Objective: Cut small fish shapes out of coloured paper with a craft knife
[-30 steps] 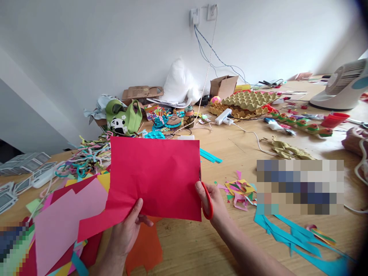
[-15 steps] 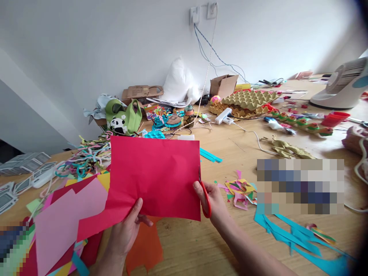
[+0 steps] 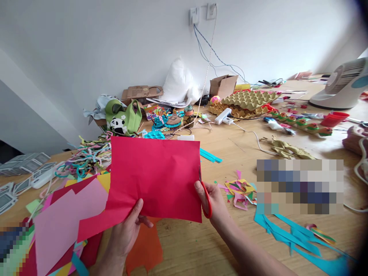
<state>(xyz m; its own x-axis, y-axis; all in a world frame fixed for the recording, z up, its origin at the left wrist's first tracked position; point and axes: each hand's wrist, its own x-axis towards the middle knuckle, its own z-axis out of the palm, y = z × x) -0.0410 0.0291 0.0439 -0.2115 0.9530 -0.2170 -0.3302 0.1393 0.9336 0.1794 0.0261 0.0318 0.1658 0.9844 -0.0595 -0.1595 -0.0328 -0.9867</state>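
A large sheet of red paper [image 3: 155, 176] is held up over the table, with a strip jutting out at its lower left. My left hand [image 3: 130, 226] pinches its lower edge, thumb in front and fingers behind. At the sheet's right edge my right hand [image 3: 214, 201] grips red-handled scissors [image 3: 207, 201], and its thumb also lies against the paper. The blades point upward along that edge and are partly hidden, so I cannot tell how far apart they are. An orange paper piece [image 3: 146, 251] lies below the sheet.
Pink paper [image 3: 57, 230] and other coloured sheets lie at left, near a heap of pipe cleaners [image 3: 89, 157]. Paper scraps [image 3: 240, 188] and blue strips [image 3: 299, 237] are at right. Farther back are egg trays [image 3: 250, 100], a power strip [image 3: 223, 116] and a fan [image 3: 339, 84].
Almost nothing differs. The red sheet and both hands sit very slightly lower and to the right in view; both grips are the same.
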